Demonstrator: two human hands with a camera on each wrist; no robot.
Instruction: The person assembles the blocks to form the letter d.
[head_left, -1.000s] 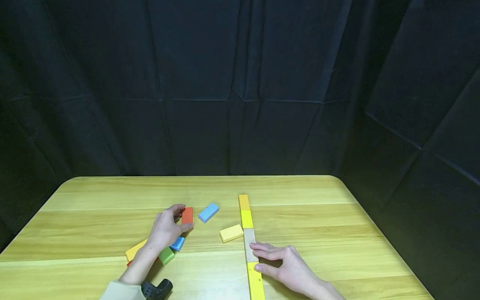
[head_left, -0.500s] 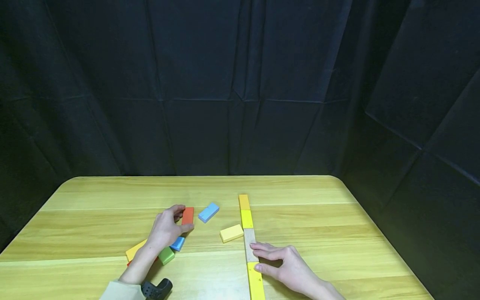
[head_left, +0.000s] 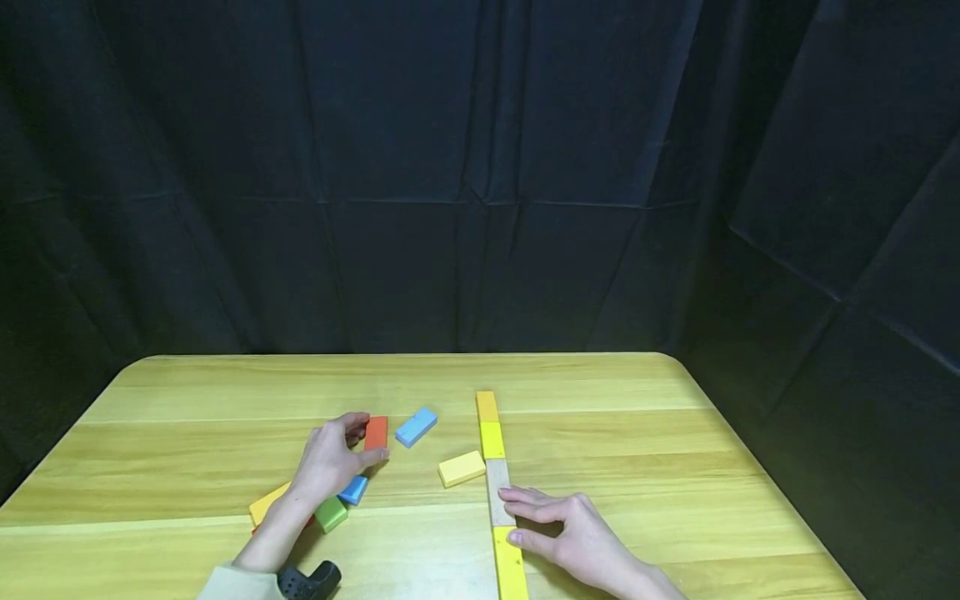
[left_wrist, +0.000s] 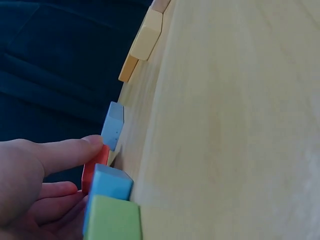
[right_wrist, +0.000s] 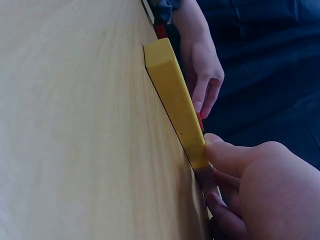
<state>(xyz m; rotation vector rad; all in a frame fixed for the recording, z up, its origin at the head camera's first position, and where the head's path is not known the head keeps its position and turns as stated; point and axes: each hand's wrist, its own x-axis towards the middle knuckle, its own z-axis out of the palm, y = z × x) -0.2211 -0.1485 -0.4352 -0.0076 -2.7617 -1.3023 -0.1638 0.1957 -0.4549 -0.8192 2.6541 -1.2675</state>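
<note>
A red block (head_left: 377,432) lies between the thumb and fingers of the left hand (head_left: 327,460); the left wrist view shows the thumb on one end of the red block (left_wrist: 95,169). A column of blocks runs front to back: orange (head_left: 487,407), yellow (head_left: 492,440), grey (head_left: 497,492) and a long yellow one (head_left: 510,563). The right hand (head_left: 577,537) rests against its right side, fingertips on the grey block and thumb on the long yellow block (right_wrist: 175,105).
Left of the column lie a pale yellow block (head_left: 461,469) and a light blue block (head_left: 416,427). Blue (head_left: 353,490), green (head_left: 331,514) and yellow-orange (head_left: 267,504) blocks, with a partly hidden red one, lie by the left forearm. A dark curtain (head_left: 480,167) stands behind the table.
The red block has shifted very slightly to the right with the left hand around it. The right hand has stayed at the column.
</note>
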